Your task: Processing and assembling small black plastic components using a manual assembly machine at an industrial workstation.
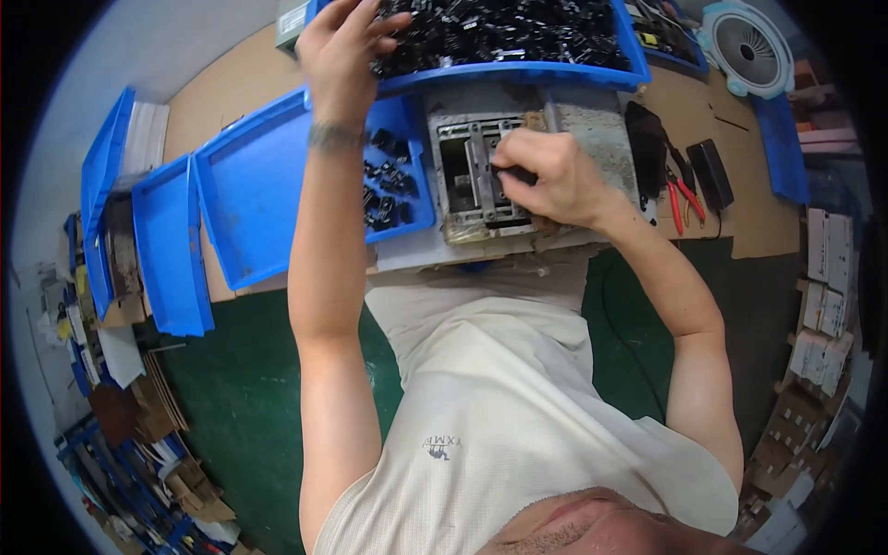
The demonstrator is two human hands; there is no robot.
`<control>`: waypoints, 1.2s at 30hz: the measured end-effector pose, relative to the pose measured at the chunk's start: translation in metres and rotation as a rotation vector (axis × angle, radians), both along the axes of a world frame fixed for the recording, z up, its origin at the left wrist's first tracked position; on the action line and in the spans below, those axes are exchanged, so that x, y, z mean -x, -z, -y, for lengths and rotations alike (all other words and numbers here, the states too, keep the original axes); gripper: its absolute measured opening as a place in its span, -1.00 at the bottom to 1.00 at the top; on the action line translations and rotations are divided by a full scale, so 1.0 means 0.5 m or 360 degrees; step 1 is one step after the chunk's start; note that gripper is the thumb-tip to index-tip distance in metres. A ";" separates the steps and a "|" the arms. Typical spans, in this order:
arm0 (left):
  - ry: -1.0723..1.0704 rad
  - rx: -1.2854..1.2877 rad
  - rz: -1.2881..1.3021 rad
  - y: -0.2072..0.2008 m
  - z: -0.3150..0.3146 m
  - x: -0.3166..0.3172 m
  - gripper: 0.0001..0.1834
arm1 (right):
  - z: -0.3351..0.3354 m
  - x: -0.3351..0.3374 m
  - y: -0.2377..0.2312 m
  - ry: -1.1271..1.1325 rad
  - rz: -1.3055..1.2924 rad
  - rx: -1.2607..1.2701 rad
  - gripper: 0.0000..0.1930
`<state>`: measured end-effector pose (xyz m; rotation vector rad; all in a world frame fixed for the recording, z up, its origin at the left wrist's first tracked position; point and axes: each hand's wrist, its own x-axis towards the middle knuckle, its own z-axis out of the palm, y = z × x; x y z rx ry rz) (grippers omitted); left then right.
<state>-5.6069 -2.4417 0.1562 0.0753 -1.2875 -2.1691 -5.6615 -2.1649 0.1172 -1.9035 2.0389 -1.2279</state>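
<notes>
And there was the right hand, thumb and fingers pinched on a dark piece right at the metal fixture: that one looked mid-step! Up top, the left hand reached to the large blue tray, fingers bent; whether that grip had anything, I couldn't tell. The tally? Loose black parts crowded the large tray, while the smaller blue tray had just a scattering. If those were finished, plenty remained, but which pile was done didn't show.
</notes>
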 end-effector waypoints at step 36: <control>-0.0116 0.1657 0.0322 0.123 -0.236 -0.169 -0.85 | 0.000 0.264 -0.157 0.0186 0.1897 0.0224 -0.92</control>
